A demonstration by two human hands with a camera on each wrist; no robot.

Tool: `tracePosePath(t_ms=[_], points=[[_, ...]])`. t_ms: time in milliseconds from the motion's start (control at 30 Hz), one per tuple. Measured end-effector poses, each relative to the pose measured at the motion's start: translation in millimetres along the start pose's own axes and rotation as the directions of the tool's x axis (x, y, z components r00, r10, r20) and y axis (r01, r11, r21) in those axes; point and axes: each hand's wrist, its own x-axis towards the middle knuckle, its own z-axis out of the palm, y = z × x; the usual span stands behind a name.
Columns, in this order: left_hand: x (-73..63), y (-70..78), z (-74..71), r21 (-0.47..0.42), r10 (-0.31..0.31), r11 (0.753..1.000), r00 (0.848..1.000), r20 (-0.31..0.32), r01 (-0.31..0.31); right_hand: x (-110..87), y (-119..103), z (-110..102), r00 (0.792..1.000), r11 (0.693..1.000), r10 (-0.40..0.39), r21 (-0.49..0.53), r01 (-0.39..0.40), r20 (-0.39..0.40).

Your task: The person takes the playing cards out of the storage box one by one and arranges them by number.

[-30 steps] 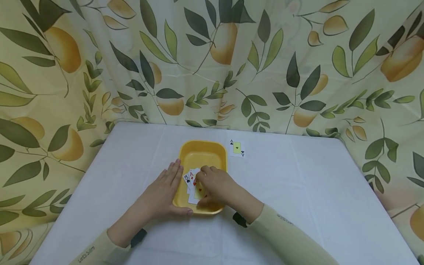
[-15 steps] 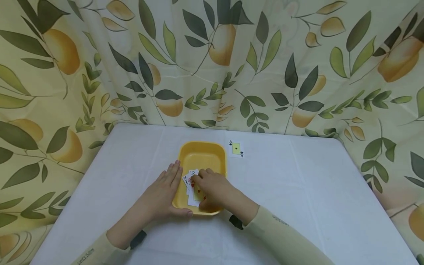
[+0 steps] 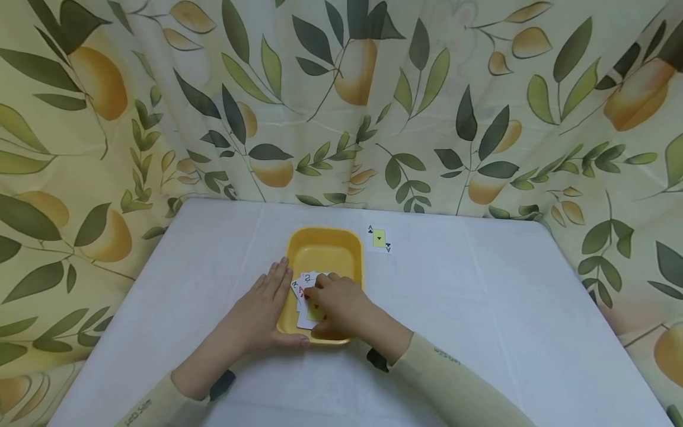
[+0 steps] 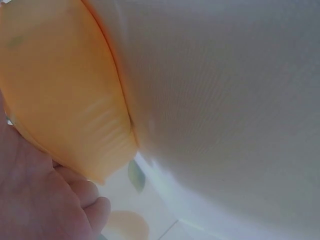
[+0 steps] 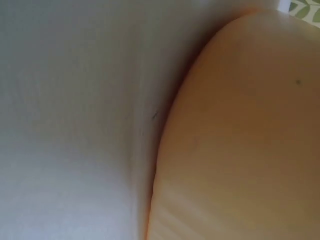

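Pictured over a white-covered counter (image 3: 469, 308), gripping playing cards (image 3: 313, 312) in the curled fingers of the right hand (image 3: 341, 303), low inside a yellow tray (image 3: 326, 261) and toward its seven o'clock. Visible from those fingers toward nine and ten o'clock, in an overlapping spread, with a 2 and a red ace showing at the corners. Reaching in from four o'clock with the right forearm, in a pale beige sleeve (image 3: 453, 379), with the wrist near the rim and the back of the hand uppermost. Braced against the tray's outer wall at nine o'clock with the left hand (image 3: 261, 308), with straight fingers lying close together along the side and the thumb stretched along the rim toward six o'clock. Also spotted, face up at the tray's two o'clock, just beside the rim: an ace of clubs (image 3: 379, 239). Hung beyond at twelve o'clock: a fruit-and-leaf curtain (image 3: 331, 136).
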Motion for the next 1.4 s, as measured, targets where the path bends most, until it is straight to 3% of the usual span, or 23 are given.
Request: tracePosePath(t_ms=[267,533,667,833,1133,1400], points=[[5.6,-4.0,3.5,-0.014,0.009,1.0,1.0,-0.004,-0.009,5.4,-0.3,-3.3,0.998,0.993,0.052,0.108,-0.055,0.031],[0.4,-1.8,-0.8,-0.048,-0.003,0.999,1.0,0.021,0.004,2.7,-7.5,-8.1,0.998,0.995,0.06,0.075,-0.061,0.023],[0.2,2.5,-1.5,-0.066,0.0,0.998,1.0,0.029,0.002,-3.9,-4.5,-14.5,0.996,0.983,0.089,0.162,-0.089,0.008],[-0.1,3.9,0.0,-0.058,-0.015,0.998,1.0,0.02,0.016,-13.9,4.8,-31.7,0.988,0.952,0.129,0.29,-0.1,-0.083],[-0.3,2.6,3.0,-0.075,-0.068,0.995,0.997,0.034,0.071,-31.0,38.1,-58.2,0.947,0.909,0.232,0.395,-0.13,-0.222],[-0.3,4.8,5.8,-0.066,-0.068,0.995,0.998,0.012,0.068,-45.9,74.3,-62.0,0.887,0.917,0.302,0.361,-0.17,-0.349]])
